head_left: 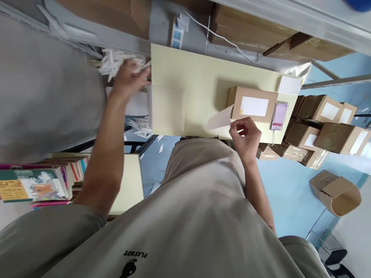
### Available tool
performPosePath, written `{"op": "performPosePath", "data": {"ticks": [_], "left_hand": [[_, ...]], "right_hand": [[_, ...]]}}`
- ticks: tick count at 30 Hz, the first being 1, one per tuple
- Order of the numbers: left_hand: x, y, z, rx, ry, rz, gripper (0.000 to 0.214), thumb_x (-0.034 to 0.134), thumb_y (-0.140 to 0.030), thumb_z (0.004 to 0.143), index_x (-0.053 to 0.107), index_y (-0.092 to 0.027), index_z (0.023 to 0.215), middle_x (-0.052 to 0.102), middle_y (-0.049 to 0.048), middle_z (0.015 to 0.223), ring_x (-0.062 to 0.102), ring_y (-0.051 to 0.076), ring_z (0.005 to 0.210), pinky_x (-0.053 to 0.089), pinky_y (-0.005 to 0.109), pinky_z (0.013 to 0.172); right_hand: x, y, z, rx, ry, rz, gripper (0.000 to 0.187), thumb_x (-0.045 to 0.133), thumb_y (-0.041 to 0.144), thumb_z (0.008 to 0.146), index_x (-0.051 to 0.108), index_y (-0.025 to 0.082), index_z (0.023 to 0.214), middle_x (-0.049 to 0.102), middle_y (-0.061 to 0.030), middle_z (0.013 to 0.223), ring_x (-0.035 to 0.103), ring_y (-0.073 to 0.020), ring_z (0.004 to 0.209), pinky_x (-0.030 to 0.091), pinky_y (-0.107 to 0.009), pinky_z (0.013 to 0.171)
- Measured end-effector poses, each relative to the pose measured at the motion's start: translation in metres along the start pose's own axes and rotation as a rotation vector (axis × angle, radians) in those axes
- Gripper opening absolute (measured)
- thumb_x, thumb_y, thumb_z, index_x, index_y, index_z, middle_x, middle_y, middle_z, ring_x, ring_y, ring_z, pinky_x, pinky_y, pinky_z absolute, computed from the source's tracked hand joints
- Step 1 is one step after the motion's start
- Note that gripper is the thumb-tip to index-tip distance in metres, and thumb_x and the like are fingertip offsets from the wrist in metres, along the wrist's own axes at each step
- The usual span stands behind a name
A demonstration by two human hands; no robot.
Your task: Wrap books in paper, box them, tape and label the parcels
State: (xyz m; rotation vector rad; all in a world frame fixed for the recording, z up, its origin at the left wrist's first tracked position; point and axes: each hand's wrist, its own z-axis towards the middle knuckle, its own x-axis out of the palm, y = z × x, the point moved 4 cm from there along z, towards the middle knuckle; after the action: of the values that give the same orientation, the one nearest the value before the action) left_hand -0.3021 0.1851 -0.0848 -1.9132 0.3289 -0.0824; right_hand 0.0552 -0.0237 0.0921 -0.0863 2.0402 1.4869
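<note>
My right hand [246, 138] is closed in a pinch near the table's front edge, holding a thin whitish paper sheet [221, 119] by its corner. The sheet hangs to the left, in front of a brown cardboard box [254, 108] with a white label [253, 106] on its top. Beyond the table's left edge, my left hand [130, 78] is slightly blurred, with its fingers apart over a heap of white paper strips [110, 63]. One white strip lies close to its fingertips; I cannot make out whether they touch it.
On the pale yellow table [202, 74] lie a phone [279, 116] with a cable and a white stack [289, 85]. Labelled boxes [342, 137] are piled to the right. Large cartons [250, 30] and a power strip [177, 35] stand behind. Books [36, 181] are at lower left.
</note>
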Motion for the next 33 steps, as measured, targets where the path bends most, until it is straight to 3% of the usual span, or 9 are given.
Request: {"op": "performPosePath", "data": {"ticks": [2, 5, 8, 12, 16, 19, 25, 28, 33], "left_hand": [[0.071, -0.018, -0.034, -0.169, 0.071, -0.132, 0.104, 0.094, -0.106, 0.052, 0.055, -0.026, 0.107, 0.075, 0.0019, 0.121, 0.074, 0.023, 0.106, 0.07, 0.051, 0.09], [0.169, -0.06, -0.093, -0.238, 0.32, -0.235, 0.084, 0.089, -0.096, 0.077, 0.059, -0.025, 0.111, 0.077, 0.0083, 0.122, 0.082, 0.026, 0.106, 0.067, 0.033, 0.069], [0.221, -0.093, -0.128, -0.227, 0.368, -0.26, 0.072, 0.085, -0.088, 0.089, 0.058, -0.024, 0.107, 0.077, 0.0073, 0.112, 0.082, 0.026, 0.108, 0.069, 0.03, 0.071], [0.248, -0.102, -0.135, -0.204, 0.273, -0.286, 0.063, 0.092, -0.075, 0.09, 0.057, -0.024, 0.101, 0.075, 0.0044, 0.107, 0.081, 0.023, 0.101, 0.07, 0.03, 0.073], [0.265, -0.091, -0.133, -0.183, 0.127, -0.31, 0.053, 0.091, -0.068, 0.094, 0.062, -0.024, 0.098, 0.074, 0.0025, 0.1, 0.079, 0.019, 0.093, 0.065, 0.024, 0.065], [0.279, -0.081, -0.133, -0.178, 0.023, -0.317, 0.053, 0.088, -0.073, 0.096, 0.064, -0.025, 0.1, 0.071, 0.0014, 0.091, 0.077, 0.018, 0.085, 0.063, 0.022, 0.059], [0.31, -0.072, -0.134, -0.211, -0.138, -0.338, 0.057, 0.09, -0.078, 0.091, 0.07, -0.028, 0.111, 0.078, 0.0043, 0.105, 0.08, 0.019, 0.089, 0.06, 0.02, 0.052], [0.33, -0.071, -0.136, -0.251, -0.172, -0.32, 0.056, 0.088, -0.078, 0.093, 0.072, -0.028, 0.113, 0.079, 0.0048, 0.104, 0.08, 0.019, 0.09, 0.061, 0.02, 0.053], [0.361, -0.07, -0.139, -0.284, -0.164, -0.301, 0.057, 0.084, -0.08, 0.095, 0.07, -0.027, 0.114, 0.081, 0.0071, 0.115, 0.084, 0.024, 0.101, 0.063, 0.022, 0.056]], "right_hand": [[-0.001, -0.003, 0.0, 0.0, 0.002, -0.026, 0.012, 0.075, 0.032, 0.089, 0.071, 0.026, 0.08, 0.074, 0.001, 0.087, 0.067, -0.0156, 0.073, 0.055, -0.031, 0.065], [-0.003, -0.004, 0.0, -0.016, 0.018, -0.071, 0.011, 0.075, 0.03, 0.09, 0.071, 0.027, 0.081, 0.075, -0.0002, 0.09, 0.066, -0.0161, 0.073, 0.058, -0.032, 0.067], [-0.004, -0.006, -0.002, -0.036, 0.039, -0.103, 0.011, 0.076, 0.029, 0.093, 0.071, 0.027, 0.083, 0.075, -0.0008, 0.092, 0.067, -0.0159, 0.074, 0.061, -0.033, 0.071], [-0.008, -0.016, -0.003, -0.058, 0.077, -0.114, 0.015, 0.077, 0.033, 0.101, 0.074, 0.026, 0.088, 0.076, -0.0022, 0.097, 0.071, -0.0165, 0.076, 0.063, -0.035, 0.075], [-0.017, -0.029, 0.0, -0.108, 0.201, -0.057, 0.024, 0.077, 0.049, 0.108, 0.082, 0.026, 0.101, 0.078, -0.0033, 0.104, 0.072, -0.0157, 0.074, 0.065, -0.036, 0.072], [-0.038, -0.047, 0.01, -0.105, 0.26, 0.019, 0.037, 0.078, 0.064, 0.108, 0.085, 0.027, 0.107, 0.08, -0.0038, 0.107, 0.072, -0.0159, 0.074, 0.067, -0.036, 0.073], [-0.114, -0.118, 0.054, 0.013, 0.004, 0.03, 0.039, 0.074, 0.065, 0.11, 0.083, 0.027, 0.106, 0.083, -0.0066, 0.111, 0.076, -0.019, 0.083, 0.067, -0.038, 0.078], [-0.135, -0.155, 0.072, 0.113, 0.072, 0.059, 0.041, 0.078, 0.067, 0.106, 0.084, 0.027, 0.107, 0.085, -0.0073, 0.112, 0.075, -0.0184, 0.078, 0.066, -0.037, 0.072], [-0.143, -0.188, 0.084, 0.213, 0.205, 0.155, 0.044, 0.082, 0.068, 0.101, 0.083, 0.024, 0.105, 0.083, -0.0058, 0.1, 0.076, -0.019, 0.073, 0.064, -0.037, 0.067]]}}
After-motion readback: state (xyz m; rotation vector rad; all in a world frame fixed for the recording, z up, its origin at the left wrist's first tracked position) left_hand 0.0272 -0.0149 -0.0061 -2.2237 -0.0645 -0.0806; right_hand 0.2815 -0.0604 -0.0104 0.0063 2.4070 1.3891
